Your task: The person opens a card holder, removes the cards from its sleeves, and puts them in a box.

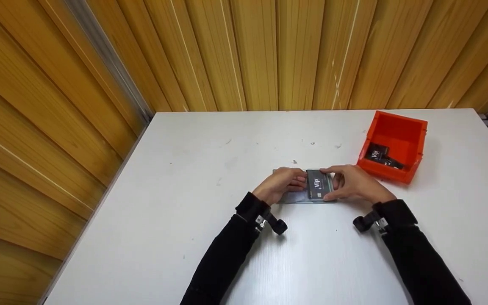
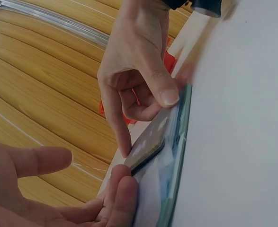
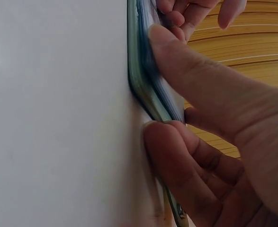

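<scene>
A dark card (image 1: pixel 315 186) printed "Vip" lies over the right part of a flat, clear, green-edged plastic sleeve (image 1: pixel 298 197) on the table. My right hand (image 1: pixel 356 184) grips the card across its width, thumb at the near edge and index finger at the far edge. In the right wrist view, other right fingers (image 3: pixel 169 156) touch the sleeve's side. My left hand (image 1: pixel 280 183) rests on the left part of the sleeve. Its fingertips (image 2: pixel 124 194) touch the card's left end, while its thumb (image 2: pixel 46 161) stands away. The left fingers hide part of the sleeve.
Right of the hands stands a red plastic bin (image 1: pixel 381 170), with dark "Vip" cards (image 1: pixel 377 152) inside. Both hands work on a white table (image 1: pixel 176 178). Yellow wood-patterned panels (image 1: pixel 252 55) rise behind and to the left of it.
</scene>
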`<state>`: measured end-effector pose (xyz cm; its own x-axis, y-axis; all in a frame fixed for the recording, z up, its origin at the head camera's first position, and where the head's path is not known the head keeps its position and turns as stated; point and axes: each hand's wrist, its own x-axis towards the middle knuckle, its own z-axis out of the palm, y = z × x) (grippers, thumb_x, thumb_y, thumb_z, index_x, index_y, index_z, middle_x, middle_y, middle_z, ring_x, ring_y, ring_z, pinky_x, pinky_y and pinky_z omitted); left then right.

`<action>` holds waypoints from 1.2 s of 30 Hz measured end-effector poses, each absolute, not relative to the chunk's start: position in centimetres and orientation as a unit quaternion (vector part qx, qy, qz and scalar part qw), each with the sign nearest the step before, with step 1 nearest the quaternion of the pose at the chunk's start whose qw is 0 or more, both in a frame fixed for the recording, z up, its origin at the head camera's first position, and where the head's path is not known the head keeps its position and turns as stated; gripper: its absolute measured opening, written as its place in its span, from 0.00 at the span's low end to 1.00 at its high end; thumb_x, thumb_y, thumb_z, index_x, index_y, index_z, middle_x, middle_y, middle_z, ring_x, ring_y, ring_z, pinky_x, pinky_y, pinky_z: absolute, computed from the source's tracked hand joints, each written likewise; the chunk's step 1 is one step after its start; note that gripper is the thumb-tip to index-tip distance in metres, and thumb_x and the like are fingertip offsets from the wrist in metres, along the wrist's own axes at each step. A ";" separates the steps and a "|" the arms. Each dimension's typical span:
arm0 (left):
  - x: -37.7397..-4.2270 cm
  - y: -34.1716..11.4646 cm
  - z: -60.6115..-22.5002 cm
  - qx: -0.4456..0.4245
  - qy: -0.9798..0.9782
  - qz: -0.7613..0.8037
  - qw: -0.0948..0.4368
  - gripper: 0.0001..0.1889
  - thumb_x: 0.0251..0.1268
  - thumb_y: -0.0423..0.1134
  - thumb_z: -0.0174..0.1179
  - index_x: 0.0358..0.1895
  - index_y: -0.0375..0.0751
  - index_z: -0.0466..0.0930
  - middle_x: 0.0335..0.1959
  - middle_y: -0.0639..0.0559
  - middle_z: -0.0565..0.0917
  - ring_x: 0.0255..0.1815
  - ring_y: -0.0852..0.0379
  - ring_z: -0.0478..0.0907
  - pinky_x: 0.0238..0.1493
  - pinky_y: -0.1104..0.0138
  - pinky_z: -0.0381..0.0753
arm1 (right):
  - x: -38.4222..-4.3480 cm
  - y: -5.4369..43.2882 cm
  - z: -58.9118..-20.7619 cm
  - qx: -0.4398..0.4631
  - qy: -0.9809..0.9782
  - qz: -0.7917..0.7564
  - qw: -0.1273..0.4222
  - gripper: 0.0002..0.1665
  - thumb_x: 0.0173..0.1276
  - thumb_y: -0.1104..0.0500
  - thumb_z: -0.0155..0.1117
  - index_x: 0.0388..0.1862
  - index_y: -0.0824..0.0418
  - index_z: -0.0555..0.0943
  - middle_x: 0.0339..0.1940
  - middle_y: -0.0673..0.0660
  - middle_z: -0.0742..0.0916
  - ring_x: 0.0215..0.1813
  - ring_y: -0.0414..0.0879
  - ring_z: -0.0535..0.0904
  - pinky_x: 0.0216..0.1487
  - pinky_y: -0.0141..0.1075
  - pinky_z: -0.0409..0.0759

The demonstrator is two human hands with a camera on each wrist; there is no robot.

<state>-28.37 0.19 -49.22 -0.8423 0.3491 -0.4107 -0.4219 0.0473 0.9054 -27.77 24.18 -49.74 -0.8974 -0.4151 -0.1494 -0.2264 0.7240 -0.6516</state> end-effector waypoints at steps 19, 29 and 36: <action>-27.7 2.1 -50.2 -0.004 0.736 0.645 0.206 0.02 0.71 0.27 0.60 0.42 0.32 0.79 0.32 0.51 0.82 0.32 0.60 0.82 0.38 0.70 0.87 | -27.9 23.9 -49.7 -0.164 0.916 -0.333 0.153 0.51 0.51 0.47 0.87 0.72 0.60 0.77 0.31 0.55 0.81 0.36 0.48 0.75 0.33 0.34 0.73; -27.7 2.3 -51.0 -0.007 0.717 0.667 0.203 0.06 0.66 0.23 0.65 0.43 0.32 0.79 0.29 0.52 0.83 0.28 0.62 0.83 0.33 0.71 0.87 | -27.8 24.2 -50.0 -0.164 0.912 -0.340 0.159 0.51 0.51 0.46 0.87 0.72 0.61 0.77 0.31 0.55 0.81 0.35 0.48 0.75 0.31 0.33 0.72; -27.7 1.8 -50.6 -0.005 0.704 0.678 0.210 0.05 0.65 0.21 0.65 0.41 0.29 0.80 0.26 0.52 0.83 0.29 0.60 0.86 0.36 0.69 0.89 | -27.9 24.2 -50.1 -0.170 0.914 -0.338 0.145 0.50 0.50 0.46 0.87 0.72 0.58 0.78 0.29 0.53 0.81 0.34 0.47 0.75 0.31 0.32 0.70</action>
